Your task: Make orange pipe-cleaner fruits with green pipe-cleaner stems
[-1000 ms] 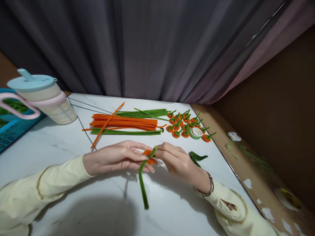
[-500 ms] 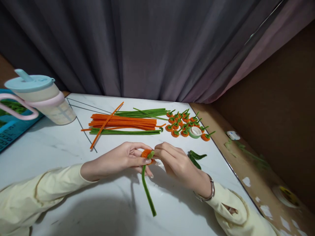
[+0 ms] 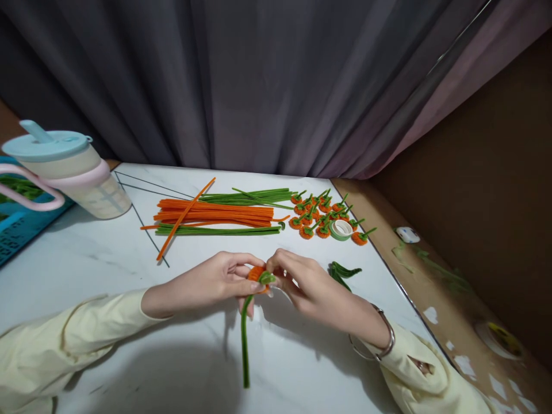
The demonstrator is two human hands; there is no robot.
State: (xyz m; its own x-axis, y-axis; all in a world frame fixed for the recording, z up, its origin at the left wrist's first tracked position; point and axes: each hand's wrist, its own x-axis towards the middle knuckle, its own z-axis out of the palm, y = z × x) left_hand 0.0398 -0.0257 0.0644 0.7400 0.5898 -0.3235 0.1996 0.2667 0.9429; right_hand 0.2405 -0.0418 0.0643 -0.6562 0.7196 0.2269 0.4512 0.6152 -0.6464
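Observation:
My left hand (image 3: 215, 282) pinches a small round orange pipe-cleaner pumpkin (image 3: 256, 273) above the middle of the table. A green pipe cleaner (image 3: 245, 345) is attached to it; its long end hangs straight down, and a short green loop sits on the pumpkin's front. Thumb and fingers of my right hand (image 3: 306, 284) close on the green loop at the pumpkin's right edge. The exact grip of those fingertips is partly hidden. Beyond my hands lie orange pipe cleaners (image 3: 215, 214) between two bundles of green pipe cleaners (image 3: 219, 230).
Several finished pumpkins (image 3: 306, 232) with green stems surround a roll of tape (image 3: 342, 229) at the back right. Dark green coiled pieces (image 3: 345, 270) lie beside my right wrist. A lidded tumbler (image 3: 64, 167) stands left, by a blue tray (image 3: 26, 236). A curtain (image 3: 241, 86) hangs behind.
The hanging green end has swung left and now points straight down. My right fingers have shifted slightly at the pumpkin, and the green loop is turned more to the right.

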